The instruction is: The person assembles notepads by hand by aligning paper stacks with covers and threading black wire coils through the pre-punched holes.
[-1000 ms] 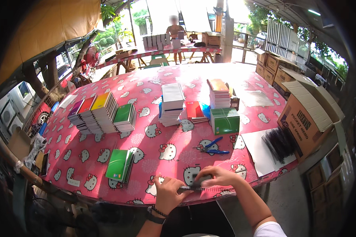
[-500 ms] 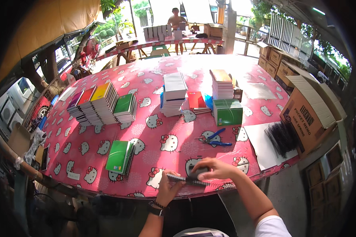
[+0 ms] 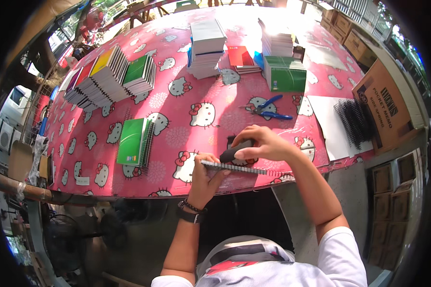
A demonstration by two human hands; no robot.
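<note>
Views: 1, head-worn fisheye. Position: above the near edge of the pink patterned table (image 3: 191, 103), facing steeply down and forward. Range: close to the left hand (image 3: 202, 181) and right hand (image 3: 263, 143); far stacks small. Edges curve toward the dark rim.

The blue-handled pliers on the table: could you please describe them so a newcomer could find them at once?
Start at the pink cartoon-cat tablecloth and find the squat green notebook stack right of centre. Just in front of it, toward the person, lie the pliers, alone on the cloth. They are the only blue-handled tool; everything nearby is paper.
</note>
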